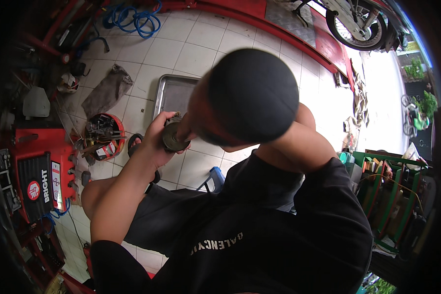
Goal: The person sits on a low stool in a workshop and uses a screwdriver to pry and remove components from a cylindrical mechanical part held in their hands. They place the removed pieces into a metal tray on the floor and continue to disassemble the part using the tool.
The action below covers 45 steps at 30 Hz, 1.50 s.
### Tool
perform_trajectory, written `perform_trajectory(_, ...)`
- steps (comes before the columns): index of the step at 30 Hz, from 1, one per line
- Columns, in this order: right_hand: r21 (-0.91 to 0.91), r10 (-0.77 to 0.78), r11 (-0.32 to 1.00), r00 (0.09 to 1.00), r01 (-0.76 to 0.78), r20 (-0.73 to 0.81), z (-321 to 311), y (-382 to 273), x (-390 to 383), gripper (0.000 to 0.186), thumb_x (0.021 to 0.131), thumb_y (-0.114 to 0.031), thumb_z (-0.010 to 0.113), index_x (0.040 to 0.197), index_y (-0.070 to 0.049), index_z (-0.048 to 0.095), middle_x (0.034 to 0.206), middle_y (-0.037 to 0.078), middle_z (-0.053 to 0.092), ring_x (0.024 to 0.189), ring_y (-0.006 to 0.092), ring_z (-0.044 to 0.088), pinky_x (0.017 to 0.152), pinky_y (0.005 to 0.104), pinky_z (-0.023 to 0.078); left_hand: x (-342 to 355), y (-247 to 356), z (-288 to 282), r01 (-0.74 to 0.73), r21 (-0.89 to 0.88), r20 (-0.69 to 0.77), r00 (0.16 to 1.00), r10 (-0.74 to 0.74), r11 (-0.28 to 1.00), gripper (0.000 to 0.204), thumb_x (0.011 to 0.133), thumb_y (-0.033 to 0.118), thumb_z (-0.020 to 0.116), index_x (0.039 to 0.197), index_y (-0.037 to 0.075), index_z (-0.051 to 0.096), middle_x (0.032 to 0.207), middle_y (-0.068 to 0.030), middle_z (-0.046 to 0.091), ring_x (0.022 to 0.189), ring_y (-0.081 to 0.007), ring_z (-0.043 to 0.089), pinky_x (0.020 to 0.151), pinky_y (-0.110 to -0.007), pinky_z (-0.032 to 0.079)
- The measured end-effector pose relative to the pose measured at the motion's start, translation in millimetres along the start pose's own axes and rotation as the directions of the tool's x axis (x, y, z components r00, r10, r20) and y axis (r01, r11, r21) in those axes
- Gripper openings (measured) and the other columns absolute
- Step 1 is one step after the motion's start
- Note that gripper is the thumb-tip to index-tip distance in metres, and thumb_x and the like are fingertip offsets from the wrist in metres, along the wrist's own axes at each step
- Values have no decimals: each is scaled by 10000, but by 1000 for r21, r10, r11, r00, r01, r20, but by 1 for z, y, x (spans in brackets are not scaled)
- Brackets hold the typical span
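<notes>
My left hand [158, 136] is wrapped around a round, dark metal part [175, 137], its disc-like face tilted up. Smaller, brassy bits show at the part's upper edge. From the right, my right arm [311, 142] bends inward toward the same part. A large dark, rounded, cap-like shape [255, 93] covers most of that forearm and my right hand. Blurred skin at its left side comes up against the metal part, and I cannot make out how my right fingers lie. Behind it, a shallow metal tray [167, 81] rests on the floor.
Left of my hands stands a red-orange bucket [113, 117] of tools and parts, with a grey rag [110, 88] beyond. A red toolbox [36, 171] is farther left. A coiled blue hose [132, 20] lies ahead. A blue stool [213, 180] sits between my legs. A motorcycle wheel [355, 27] shows far right.
</notes>
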State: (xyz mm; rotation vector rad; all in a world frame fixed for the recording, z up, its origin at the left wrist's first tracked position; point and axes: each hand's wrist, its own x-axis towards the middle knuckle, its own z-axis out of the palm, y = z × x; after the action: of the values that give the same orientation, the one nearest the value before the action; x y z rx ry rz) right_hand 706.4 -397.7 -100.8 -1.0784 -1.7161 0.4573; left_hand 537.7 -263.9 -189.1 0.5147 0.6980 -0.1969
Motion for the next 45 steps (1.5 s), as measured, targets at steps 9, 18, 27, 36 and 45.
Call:
perform_trajectory(9,152,29,988,998,-20,-53,20,24,-17,337,687,131,658,994,-7,684,686,151,635,607,389,607,534,416,478,11,-8,-13,-53,87,51,997,48,995,408,980,395,423,1029,26,590,846,-126,669,665,-268,634,505,-366,452)
perform_trajectory(18,57,131,990,991,-132,12,2,8,-14,255,630,131,638,827,-27,673,680,140,622,589,375,603,517,399,477,14,-7,-7,-137,107,-20,990,140,985,465,974,419,412,1101,32,637,895,-93,694,726,-229,660,547,-387,490)
perform_trajectory(27,-17,117,993,993,-117,-27,2,1,-9,281,601,113,638,826,-48,679,756,128,643,663,376,620,579,416,497,12,-7,-7,-209,160,-13,977,214,965,480,972,426,401,1104,36,646,887,-86,704,723,-223,673,533,-382,494)
perform_trajectory(36,-200,59,978,998,-61,-17,6,17,-25,344,615,5,735,953,-45,702,954,104,692,867,350,670,744,440,532,16,-4,-12,-122,87,-65,990,128,989,497,970,427,396,1115,25,650,899,-92,715,727,-221,679,525,-386,496)
perform_trajectory(45,-56,-48,997,989,56,141,-3,3,-1,139,861,-4,680,992,-45,694,885,98,749,729,252,742,653,325,604,9,9,-6,-119,-34,-45,992,118,992,472,998,349,370,1104,-42,612,1038,-156,693,953,-244,696,878,-371,565)
